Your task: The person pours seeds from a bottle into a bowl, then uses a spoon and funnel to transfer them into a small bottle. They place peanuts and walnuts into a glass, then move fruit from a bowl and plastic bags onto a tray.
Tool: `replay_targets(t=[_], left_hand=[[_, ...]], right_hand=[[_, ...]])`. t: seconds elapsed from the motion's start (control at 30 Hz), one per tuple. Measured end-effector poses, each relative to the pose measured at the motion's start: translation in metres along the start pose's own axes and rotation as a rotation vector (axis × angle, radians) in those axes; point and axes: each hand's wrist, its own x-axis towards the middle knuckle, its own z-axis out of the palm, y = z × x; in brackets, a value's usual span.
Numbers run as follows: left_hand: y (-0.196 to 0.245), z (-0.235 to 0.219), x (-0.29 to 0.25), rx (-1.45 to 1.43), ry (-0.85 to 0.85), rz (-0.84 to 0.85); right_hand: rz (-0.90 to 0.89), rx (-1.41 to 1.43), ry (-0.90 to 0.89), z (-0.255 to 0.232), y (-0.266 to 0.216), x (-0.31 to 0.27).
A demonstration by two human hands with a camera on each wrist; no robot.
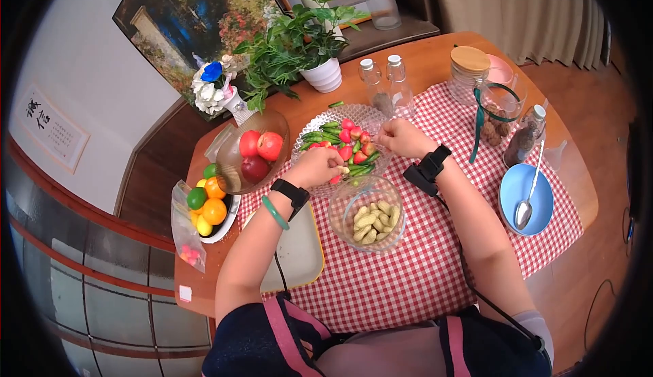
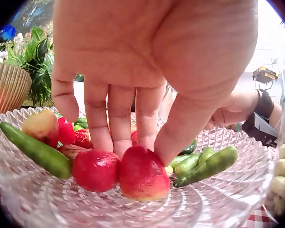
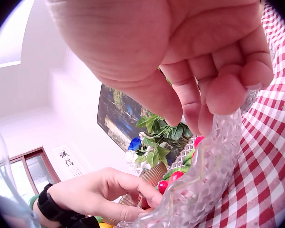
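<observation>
My left hand (image 1: pixel 318 167) reaches into a patterned clear glass plate (image 2: pixel 218 204), its fingers down among small red fruits (image 2: pixel 144 175) and green peppers (image 2: pixel 40 149). Two of the red fruits hide its fingertips in the left wrist view, so I cannot tell whether they pinch anything. At the plate's right rim is my right hand (image 1: pixel 406 138), fingers loosely bent and thumb apart from them in the right wrist view. Just in front of the plate stands a clear glass bowl (image 1: pixel 333 215) holding peanuts (image 1: pixel 374 222).
Left of the plate are an amber bowl (image 1: pixel 231 173) of red fruit, a plate of citrus and a tray (image 1: pixel 299 254). Glass bottles (image 1: pixel 400 91) and a potted plant (image 1: pixel 321 76) stand behind. A blue bowl (image 1: pixel 541 193) with a spoon (image 1: pixel 524 214) lies right, near jars (image 1: pixel 469 74).
</observation>
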Motion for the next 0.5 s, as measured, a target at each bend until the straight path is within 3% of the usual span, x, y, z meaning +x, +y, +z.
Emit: replay_targets(t=[0.2,0.3,0.4,0.5], left_hand=[[0.004,0.010,0.003,0.294,0.037,0.002],[0.003,0.009,0.003,0.280,0.045,0.002],[0.021,-0.016,-0.008,0.139,0.136,-0.058],[0.043,-0.045,-0.027,-0.153,0.228,0.053]], right_hand=[[0.013,-0.002,0.005,0.001,0.000,0.000],[-0.005,-0.010,0.016,0.002,0.005,0.002],[-0.023,-0.032,0.002,0.003,0.006,0.002],[-0.038,-0.051,0.001,0.003,0.005,0.002]])
